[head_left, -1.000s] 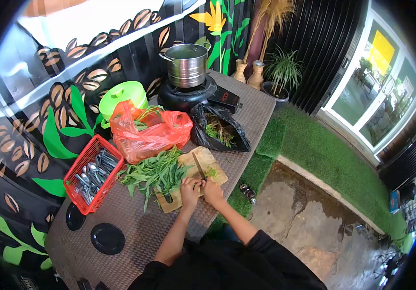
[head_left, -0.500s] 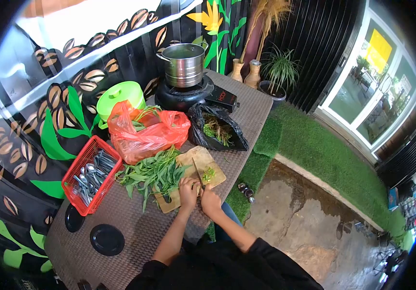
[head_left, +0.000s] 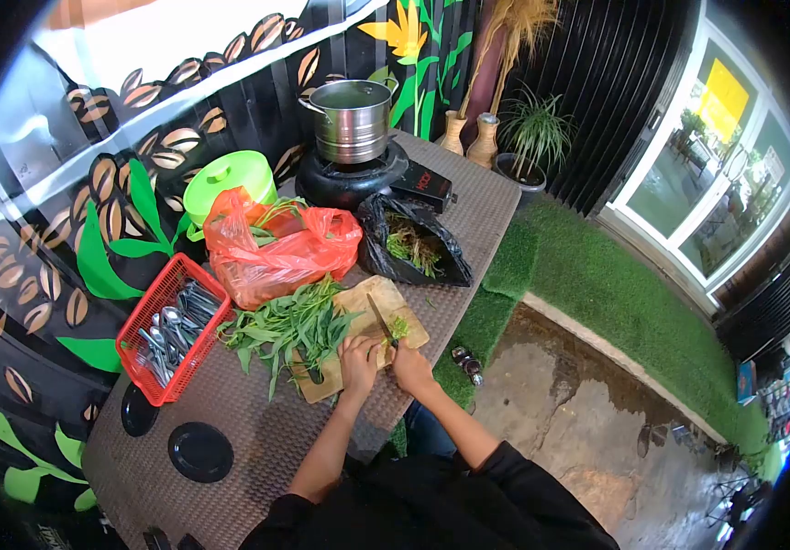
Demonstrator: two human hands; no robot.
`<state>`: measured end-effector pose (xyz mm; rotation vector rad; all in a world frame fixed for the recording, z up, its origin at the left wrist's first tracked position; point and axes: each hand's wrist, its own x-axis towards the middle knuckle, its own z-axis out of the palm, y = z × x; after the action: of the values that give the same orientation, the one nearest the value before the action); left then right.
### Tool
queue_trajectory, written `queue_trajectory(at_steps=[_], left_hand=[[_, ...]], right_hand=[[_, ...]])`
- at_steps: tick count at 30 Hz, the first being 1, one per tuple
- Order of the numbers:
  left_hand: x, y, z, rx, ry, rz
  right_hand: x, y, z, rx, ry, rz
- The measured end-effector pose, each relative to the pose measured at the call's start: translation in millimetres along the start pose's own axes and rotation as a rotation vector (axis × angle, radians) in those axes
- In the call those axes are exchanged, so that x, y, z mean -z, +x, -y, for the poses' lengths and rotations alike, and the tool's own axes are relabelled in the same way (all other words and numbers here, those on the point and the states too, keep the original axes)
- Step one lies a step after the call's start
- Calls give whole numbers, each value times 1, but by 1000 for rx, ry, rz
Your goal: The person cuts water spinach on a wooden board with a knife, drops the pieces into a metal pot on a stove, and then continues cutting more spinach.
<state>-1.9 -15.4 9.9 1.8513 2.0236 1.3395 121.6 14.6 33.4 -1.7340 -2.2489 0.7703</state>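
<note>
Head view. A cutting board (head_left: 356,297) is shown lying on a woven-textured table (head_left: 271,431), with leafy greens (head_left: 289,323) spread over its left side and onto the tabletop. The right hand (head_left: 410,367) is closed around the handle of a knife (head_left: 379,313), its fingers clamped together; the blade is pointed away from the body, across the board. Beside the blade, on its right, a small heap of chopped green pieces (head_left: 399,327) is seen. The left hand (head_left: 358,363) is placed just beside the right, its fingers curled together on the greens; the part under the palm is hidden. Beyond the greens, a red plastic bag (head_left: 276,261) and an open black bag (head_left: 384,259) containing stems are set side by side. Behind them, a lime-green lidded container (head_left: 230,183) and a steel pot (head_left: 352,128) on a burner (head_left: 326,181) are located. Cutlery (head_left: 173,335) is held in a red basket (head_left: 195,369), near two black plates (head_left: 200,452).
</note>
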Motion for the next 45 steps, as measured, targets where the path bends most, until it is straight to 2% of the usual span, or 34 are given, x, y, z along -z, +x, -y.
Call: queue_trajectory(at_steps=[5, 8, 11, 15, 17, 23, 26, 31, 33, 39, 41, 45], left_hand=[[0, 1, -2, 4, 39, 5], [0, 1, -2, 25, 26, 14], [3, 1, -4, 24, 33, 20], [1, 2, -1, 44, 30, 16], [0, 1, -1, 45, 29, 7], [2, 0, -1, 33, -6, 5], [-2, -1, 2, 48, -15, -7], [1, -4, 1, 55, -35, -8], [0, -1, 3, 67, -47, -12], [1, -3, 1, 82, -101, -5], [1, -2, 3, 71, -53, 10], [-4, -2, 8, 76, -56, -4]], right_hand=[[-6, -8, 8, -27, -36, -15], [-4, -5, 19, -65, -48, 48], [-10, 14, 7, 3, -4, -13], [-18, 2, -2, 81, 24, -102], [-17, -12, 12, -83, -53, -23], [-8, 8, 7, 53, -34, -57], [-18, -13, 14, -79, -70, -52], [-13, 7, 19, -85, 20, -23], [-10, 1, 18, -24, -4, -30], [-22, -1, 13, -69, 7, -60], [-18, 9, 9, 18, -2, -62], [-20, -16, 19, -74, -24, -72]])
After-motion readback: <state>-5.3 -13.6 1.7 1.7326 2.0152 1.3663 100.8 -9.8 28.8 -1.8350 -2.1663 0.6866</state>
